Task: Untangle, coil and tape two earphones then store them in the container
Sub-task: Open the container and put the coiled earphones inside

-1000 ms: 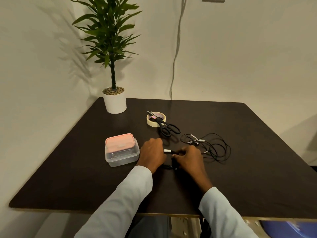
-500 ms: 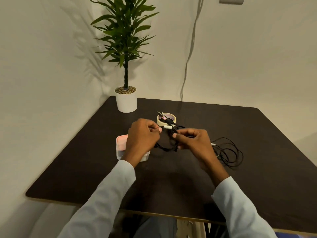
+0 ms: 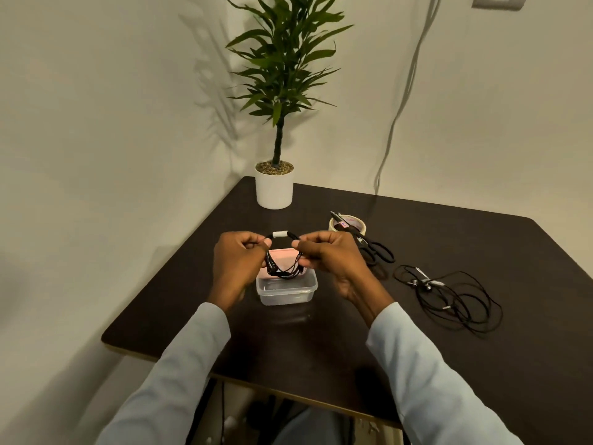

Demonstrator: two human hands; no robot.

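Note:
A coiled black earphone (image 3: 284,270) with a white tape band at its top hangs between my two hands, above the clear plastic container (image 3: 286,290) with its pink lid. My left hand (image 3: 237,263) pinches the coil's left side and my right hand (image 3: 330,256) pinches its right side. A second black earphone (image 3: 455,298) lies loose and tangled on the dark table (image 3: 321,348) to the right, its silver earbuds showing. A roll of masking tape (image 3: 347,223) sits behind my right hand with black scissors (image 3: 373,248) resting across it.
A potted plant in a white pot (image 3: 274,187) stands at the table's far left corner against the wall. A grey cable (image 3: 398,117) hangs down the wall behind the table. The table's near edge runs just above my lap.
Both hands lifted the taped coil off the table and carried it left, over the container. My view swung left and tilted, so the tangled earphone now lies farther right.

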